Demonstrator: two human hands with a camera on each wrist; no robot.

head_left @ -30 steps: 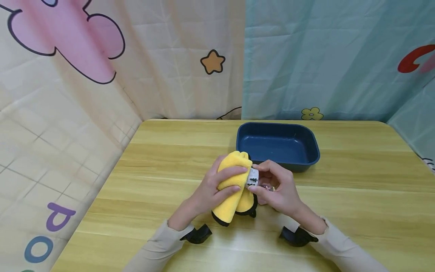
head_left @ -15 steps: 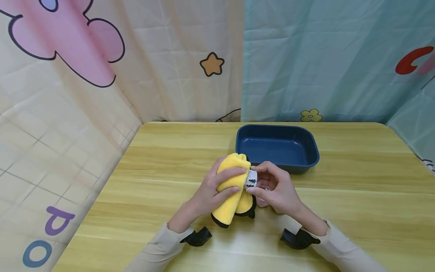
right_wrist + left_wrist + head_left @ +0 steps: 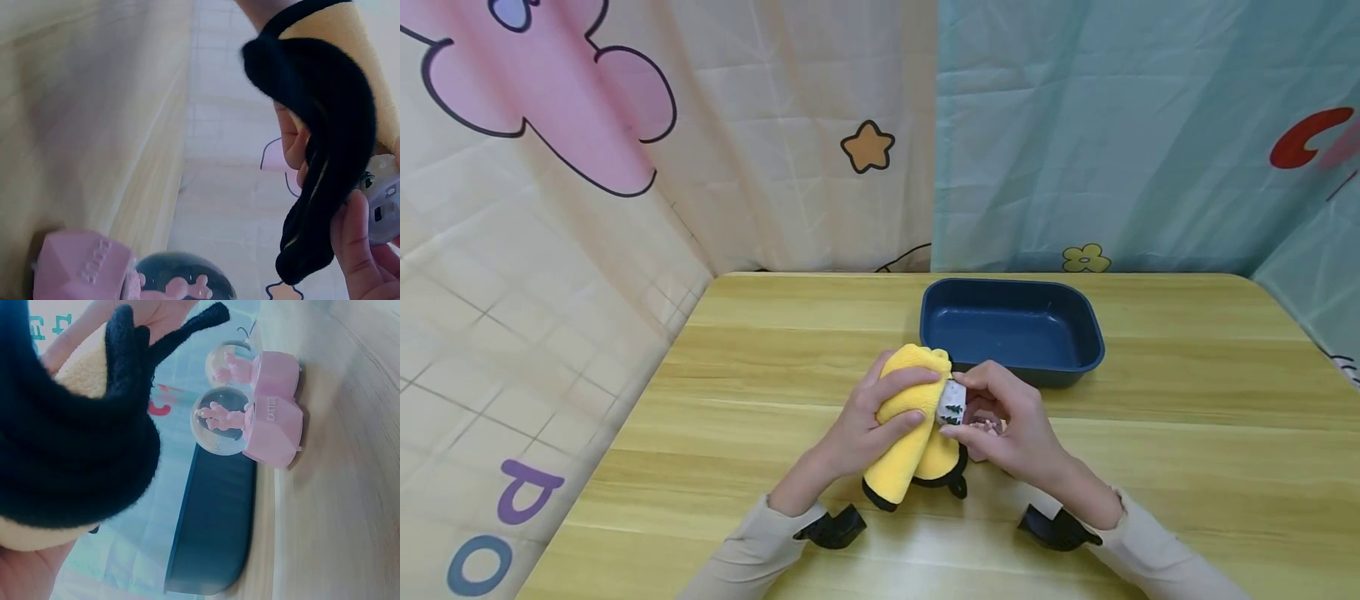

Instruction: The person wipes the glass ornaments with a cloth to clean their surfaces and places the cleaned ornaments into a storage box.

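Cloth (image 3: 910, 454), folded, long axis slanting, near end (image 3: 882, 492) towards left

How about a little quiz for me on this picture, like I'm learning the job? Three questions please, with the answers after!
1. Fill in: the ____ hand grips the yellow cloth.

2. True or false: the pink-based globes stand outside the blue tub.

3. Which pictures show on the white thing that the right hand pinches?
A) fish
B) trees
C) cars

Key:
1. Left: the left hand has its fingers round it.
2. True.
3. B, dark little trees.
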